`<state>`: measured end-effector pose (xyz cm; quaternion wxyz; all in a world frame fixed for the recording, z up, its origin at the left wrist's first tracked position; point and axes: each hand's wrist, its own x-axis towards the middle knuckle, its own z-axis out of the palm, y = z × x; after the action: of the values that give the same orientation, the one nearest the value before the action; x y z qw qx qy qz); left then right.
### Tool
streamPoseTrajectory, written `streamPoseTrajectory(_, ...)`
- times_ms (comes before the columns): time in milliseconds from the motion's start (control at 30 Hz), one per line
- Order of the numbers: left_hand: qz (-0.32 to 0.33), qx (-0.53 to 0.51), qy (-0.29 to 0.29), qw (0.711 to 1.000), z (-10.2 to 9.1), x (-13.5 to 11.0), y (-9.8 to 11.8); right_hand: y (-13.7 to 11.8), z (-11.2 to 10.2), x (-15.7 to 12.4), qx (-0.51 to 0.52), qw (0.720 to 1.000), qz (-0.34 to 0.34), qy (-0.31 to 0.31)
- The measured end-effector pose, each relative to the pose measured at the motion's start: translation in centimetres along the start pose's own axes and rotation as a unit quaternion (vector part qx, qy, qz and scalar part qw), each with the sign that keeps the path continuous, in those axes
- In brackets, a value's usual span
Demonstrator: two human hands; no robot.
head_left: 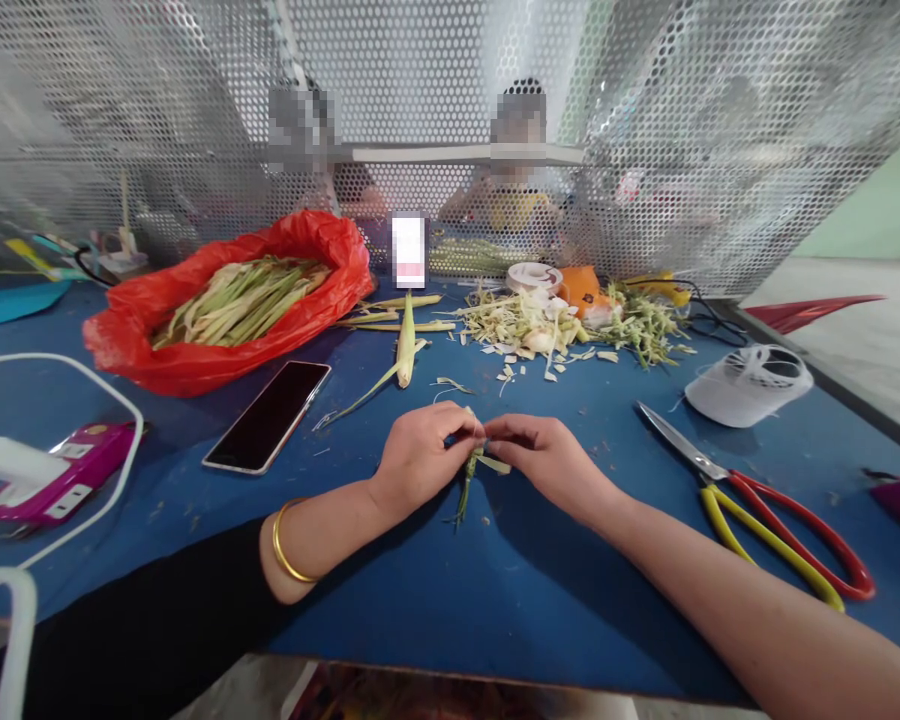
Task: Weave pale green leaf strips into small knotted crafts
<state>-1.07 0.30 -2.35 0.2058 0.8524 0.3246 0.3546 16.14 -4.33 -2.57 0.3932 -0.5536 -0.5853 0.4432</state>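
Observation:
My left hand is closed in a pinch on a small bundle of green husk strips, whose thin ends hang down toward the blue table. My right hand meets it at the fingertips, thumb and forefinger pressed together beside the bundle. A fine pale thread seems to run at the fingertips; what exactly the right fingers pinch is hidden. A short pale strip sticks out under the right fingers. Beyond my hands lies a pale green corn husk piece with a long curling strip.
A red plastic bag of husk strips stands back left, near a phone and a purple power strip. Trimmings and tape lie at the back. Scissors and a white thread spool are right. Perforated metal stands behind.

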Motion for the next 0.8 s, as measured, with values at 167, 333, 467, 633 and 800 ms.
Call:
streamPoseTrajectory(167,0.014,-0.04,-0.012,0.999,0.0,0.0,0.0,0.2,-0.1,0.4,0.071,0.997,0.002,0.04)
streamPoseTrajectory(333,0.005,-0.049,-0.002,0.999,0.1,0.0,0.0,0.3,-0.4,0.6,0.065,0.998,-0.006,0.002)
streamPoseTrajectory(467,-0.002,-0.055,-0.001,0.998,0.1,0.0,-0.1,0.4,-0.6,0.5,0.02,1.0,-0.016,-0.004)
streamPoseTrajectory(633,-0.01,-0.058,0.001,0.998,0.1,0.1,-0.1,0.2,-0.7,0.5,0.043,0.999,0.006,-0.008)
streamPoseTrajectory(800,-0.023,-0.065,-0.007,0.998,0.0,0.1,-0.2,-0.4,-1.3,0.6,0.039,0.998,0.034,-0.033)
